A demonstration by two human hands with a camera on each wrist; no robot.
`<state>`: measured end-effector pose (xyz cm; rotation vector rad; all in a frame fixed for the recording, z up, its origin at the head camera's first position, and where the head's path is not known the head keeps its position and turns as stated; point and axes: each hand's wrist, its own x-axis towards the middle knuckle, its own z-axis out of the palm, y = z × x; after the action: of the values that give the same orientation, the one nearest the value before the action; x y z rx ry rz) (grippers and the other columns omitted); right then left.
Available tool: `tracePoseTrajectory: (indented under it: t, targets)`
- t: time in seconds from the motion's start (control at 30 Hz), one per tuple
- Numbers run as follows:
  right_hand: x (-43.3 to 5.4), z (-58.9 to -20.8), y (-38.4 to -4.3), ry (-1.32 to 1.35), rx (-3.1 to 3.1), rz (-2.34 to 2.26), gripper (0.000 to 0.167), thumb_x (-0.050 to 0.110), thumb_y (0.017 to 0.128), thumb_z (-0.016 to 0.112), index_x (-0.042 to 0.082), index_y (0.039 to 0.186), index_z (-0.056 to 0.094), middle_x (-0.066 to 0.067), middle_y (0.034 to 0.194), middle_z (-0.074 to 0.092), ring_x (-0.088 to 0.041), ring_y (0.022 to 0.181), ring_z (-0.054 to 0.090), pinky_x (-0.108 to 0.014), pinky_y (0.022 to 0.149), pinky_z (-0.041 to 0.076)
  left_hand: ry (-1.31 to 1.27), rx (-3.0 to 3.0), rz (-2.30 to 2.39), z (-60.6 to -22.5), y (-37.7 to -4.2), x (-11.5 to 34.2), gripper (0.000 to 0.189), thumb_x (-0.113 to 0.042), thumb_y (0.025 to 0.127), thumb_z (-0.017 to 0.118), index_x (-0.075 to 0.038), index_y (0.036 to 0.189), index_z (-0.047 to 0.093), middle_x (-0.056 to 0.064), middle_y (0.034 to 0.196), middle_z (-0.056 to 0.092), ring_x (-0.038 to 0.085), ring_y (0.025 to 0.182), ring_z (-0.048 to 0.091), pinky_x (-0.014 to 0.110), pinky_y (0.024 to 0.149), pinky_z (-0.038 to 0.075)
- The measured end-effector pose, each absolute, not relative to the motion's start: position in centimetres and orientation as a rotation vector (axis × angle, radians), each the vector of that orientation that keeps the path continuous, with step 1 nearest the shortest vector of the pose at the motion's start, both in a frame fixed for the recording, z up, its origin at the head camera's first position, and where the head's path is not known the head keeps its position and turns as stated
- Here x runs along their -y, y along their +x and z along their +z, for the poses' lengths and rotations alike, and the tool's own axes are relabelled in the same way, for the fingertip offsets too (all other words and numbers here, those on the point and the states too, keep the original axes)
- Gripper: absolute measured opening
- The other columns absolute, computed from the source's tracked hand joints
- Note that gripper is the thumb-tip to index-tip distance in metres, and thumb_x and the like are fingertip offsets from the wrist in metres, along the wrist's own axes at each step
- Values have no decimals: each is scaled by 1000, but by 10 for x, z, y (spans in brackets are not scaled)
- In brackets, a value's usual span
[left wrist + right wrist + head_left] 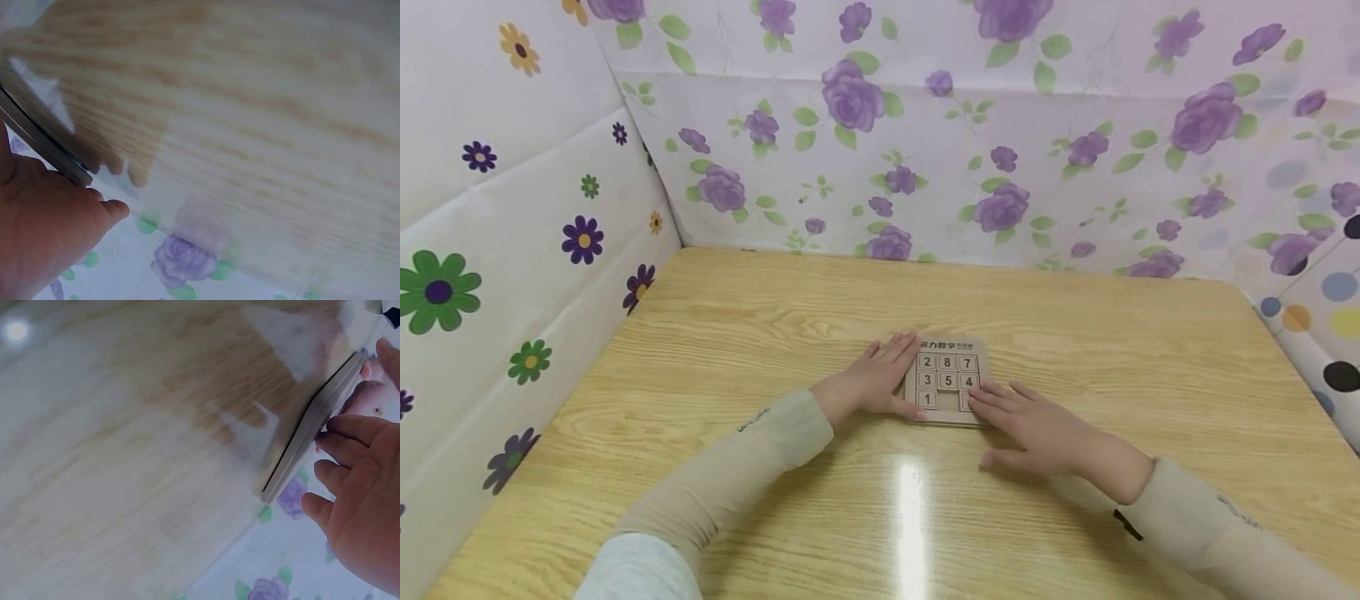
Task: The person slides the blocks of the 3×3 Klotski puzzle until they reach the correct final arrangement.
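Number board (950, 416): it is lying flat and face up on the wooden table (820, 525), between the person's two hands, its printed heading showing at twelve o'clock.
Number tiles (947, 363): they are reading 2, 8, 7 along the top and 3, 5, 4 below; the 1 is sitting at seven o'clock, and a gap is showing at six.
Left hand (883, 375): it is resting at nine o'clock, touching the board's side, fingers reaching out nearly straight, thumb lying by the seven o'clock corner.
Right hand (1030, 427): it is lying at four o'clock, fingers extended rather than curled, tips touching the tile at five o'clock; they are covering most of it, so I can't quite read its number.
Sleeves (730, 467): beige fabric is covering both forearms, toward seven and four o'clock.
Backdrop: purple-flowered cloth (850, 100) is hanging at twelve o'clock, daisy-printed cloth (512, 158) at ten.
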<state>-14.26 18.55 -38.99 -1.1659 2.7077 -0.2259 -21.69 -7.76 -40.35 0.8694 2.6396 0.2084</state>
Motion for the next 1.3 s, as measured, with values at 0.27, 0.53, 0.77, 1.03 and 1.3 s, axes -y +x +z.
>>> tracePoseTrajectory:
  t: [0.27, 0.53, 0.77, 1.03, 1.3]
  targets:
    - [-178, -390, -143, -1209, -2728, -189, 72, 48, 92, 55, 2, 145, 37, -13, 153, 33, -33, 142, 28, -56, 115, 21, 868, -2648, 195, -404, -217, 78, 117, -70, 77, 59, -7, 153, -3, 8, 161, -7, 24, 148, -5, 44, 121, 2]
    - [-163, -390, -146, -1209, -2700, -217, 70, 49, 94, 50, 2, 145, 38, -13, 152, 33, -32, 142, 27, -54, 116, 19, 872, -2640, 208, -402, -215, 76, 116, -70, 77, 59, -7, 153, -3, 9, 161, -7, 25, 148, -5, 45, 121, 2]
    - [-169, -388, -154, -1144, -2734, -234, 72, 49, 94, 50, 0, 145, 35, -16, 153, 31, -36, 142, 25, -55, 116, 18, 867, -2649, 194, -405, -217, 75, 118, -71, 76, 59, -8, 153, -5, 8, 161, -8, 23, 148, -6, 44, 120, 1]
    - [-178, -387, -162, -1059, -2777, -211, 76, 52, 93, 51, -2, 144, 37, -17, 151, 34, -37, 141, 27, -55, 116, 20, 861, -2644, 208, -403, -216, 75, 118, -70, 76, 60, -8, 153, -3, 8, 161, -7, 23, 148, -5, 44, 120, 1]
    - [-179, -391, -157, -1083, -2776, -194, 77, 54, 93, 49, -2, 145, 36, -17, 152, 32, -36, 141, 27, -56, 115, 20, 867, -2642, 190, -403, -217, 77, 117, -70, 77, 59, -8, 153, -4, 8, 160, -8, 23, 148, -6, 43, 120, 1]
